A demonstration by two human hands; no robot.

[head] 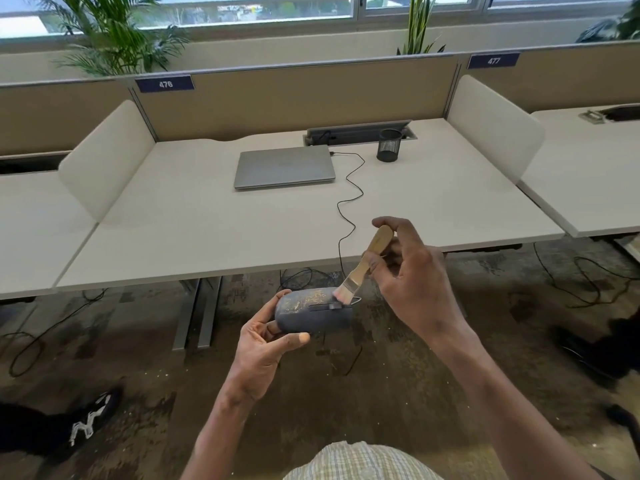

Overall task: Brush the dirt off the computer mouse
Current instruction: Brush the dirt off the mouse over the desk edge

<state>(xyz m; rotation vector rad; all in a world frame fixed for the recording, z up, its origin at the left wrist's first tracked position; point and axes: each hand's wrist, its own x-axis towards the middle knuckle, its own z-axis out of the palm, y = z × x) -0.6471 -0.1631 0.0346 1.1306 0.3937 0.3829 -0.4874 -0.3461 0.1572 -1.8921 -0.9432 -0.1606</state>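
A dark grey computer mouse (311, 313) is held in front of me, below the desk edge, over the floor. Yellowish crumbs of dirt lie scattered on its top. My left hand (266, 344) grips it from the left and from beneath, thumb along the near side. My right hand (412, 271) pinches a small brush (363, 265) by its wooden handle. The pale bristles touch the mouse's right end near the scroll wheel. A thin black cable (349, 202) runs from the mouse up over the desk to the laptop.
A closed silver laptop (284, 167) lies on the white desk (173, 237), with a black mesh pen cup (389, 145) at the back right. White side dividers flank the desk. Cables trail on the mottled floor. A black shoe (90, 419) shows at lower left.
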